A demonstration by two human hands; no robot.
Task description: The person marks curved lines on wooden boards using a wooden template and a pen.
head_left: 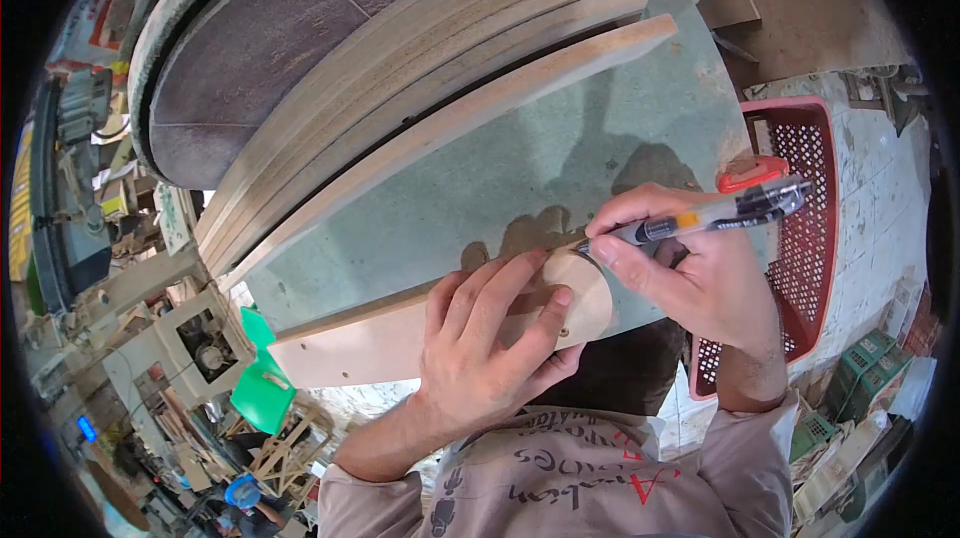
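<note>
I am viewing curved wood strips (400, 68) showing matt, rough-looking edges, while a pale wooden disc (592, 300) is looking smooth. Glossy clear plastic is sheathing the pen (705, 214); matt cloth is creasing across the shirt (590, 473).

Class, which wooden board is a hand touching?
The board nearest the shirt, under the left hand; no hand touches the other boards, further off.

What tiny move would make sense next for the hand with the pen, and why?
Probably a short, light stroke by the right hand, taking the pen along the rim of the wooden disc. The pen's tip is at that rim, and the left hand lies across the disc and the long board, seemingly steadying them.
</note>
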